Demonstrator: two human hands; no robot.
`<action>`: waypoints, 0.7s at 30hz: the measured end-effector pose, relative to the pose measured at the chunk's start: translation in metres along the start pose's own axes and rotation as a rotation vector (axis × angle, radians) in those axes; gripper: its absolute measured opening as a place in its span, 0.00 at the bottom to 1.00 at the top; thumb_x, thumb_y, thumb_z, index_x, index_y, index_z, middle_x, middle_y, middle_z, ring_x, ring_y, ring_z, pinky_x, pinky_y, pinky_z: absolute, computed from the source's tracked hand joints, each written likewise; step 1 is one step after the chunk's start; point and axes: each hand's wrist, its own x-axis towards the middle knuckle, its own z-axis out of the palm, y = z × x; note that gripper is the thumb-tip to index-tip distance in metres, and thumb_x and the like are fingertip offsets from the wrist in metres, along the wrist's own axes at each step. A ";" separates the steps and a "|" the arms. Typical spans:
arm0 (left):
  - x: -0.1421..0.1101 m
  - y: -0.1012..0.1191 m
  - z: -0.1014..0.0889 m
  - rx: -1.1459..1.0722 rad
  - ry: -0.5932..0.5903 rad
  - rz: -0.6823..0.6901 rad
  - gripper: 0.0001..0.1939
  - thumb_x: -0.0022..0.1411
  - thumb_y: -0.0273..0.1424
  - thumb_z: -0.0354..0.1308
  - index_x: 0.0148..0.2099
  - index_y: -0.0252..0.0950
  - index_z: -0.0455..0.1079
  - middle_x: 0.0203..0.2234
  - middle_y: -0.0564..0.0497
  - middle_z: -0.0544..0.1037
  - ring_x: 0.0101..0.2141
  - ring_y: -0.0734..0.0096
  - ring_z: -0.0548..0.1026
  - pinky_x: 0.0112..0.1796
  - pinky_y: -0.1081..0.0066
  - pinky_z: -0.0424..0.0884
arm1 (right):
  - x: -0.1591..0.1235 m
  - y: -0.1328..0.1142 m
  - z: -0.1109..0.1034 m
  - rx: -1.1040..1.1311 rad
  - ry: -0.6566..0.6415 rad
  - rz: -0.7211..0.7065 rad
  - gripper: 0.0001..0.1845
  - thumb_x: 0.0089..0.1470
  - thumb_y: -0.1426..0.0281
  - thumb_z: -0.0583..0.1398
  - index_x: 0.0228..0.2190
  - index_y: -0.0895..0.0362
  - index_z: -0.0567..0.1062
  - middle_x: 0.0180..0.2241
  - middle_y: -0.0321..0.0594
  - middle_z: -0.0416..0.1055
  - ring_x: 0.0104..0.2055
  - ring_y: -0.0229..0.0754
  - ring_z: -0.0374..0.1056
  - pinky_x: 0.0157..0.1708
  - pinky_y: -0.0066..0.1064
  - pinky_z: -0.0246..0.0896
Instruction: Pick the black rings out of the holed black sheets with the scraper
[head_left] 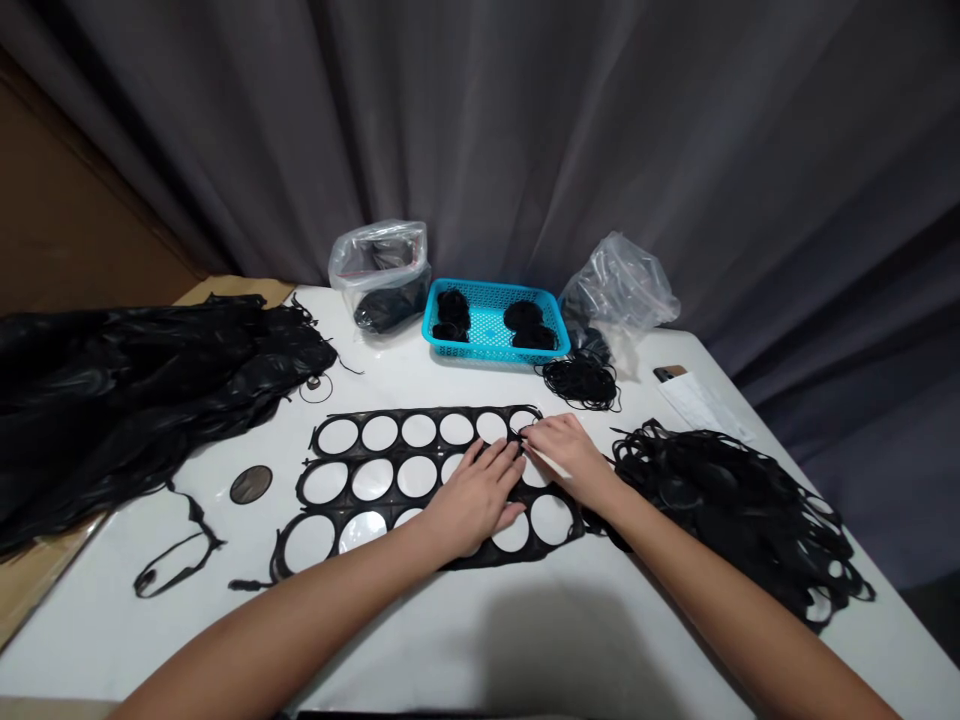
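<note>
Presently, a flat black rubbery sheet with three rows of round holes (396,455) lies on the white bench (420,640). On its right half rests the left hand (476,495), palm down, its grip flat and closed around nothing. At the sheet's upper right corner, the right hand (566,455) bends its fingers to a hole's rim; whether its grip pinches the rubber, I cannot tell. Beyond the sheet sits a turquoise perforated plastic basket (487,352); right of it, a tangled black heap of loops (705,490).
</note>
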 end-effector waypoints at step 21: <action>-0.025 -0.032 -0.014 -0.022 0.073 -0.095 0.26 0.66 0.35 0.59 0.62 0.28 0.63 0.61 0.34 0.66 0.62 0.48 0.64 0.61 0.52 0.60 | 0.025 0.012 -0.008 0.571 0.218 0.605 0.18 0.52 0.55 0.61 0.22 0.54 0.65 0.21 0.33 0.66 0.26 0.40 0.61 0.27 0.30 0.53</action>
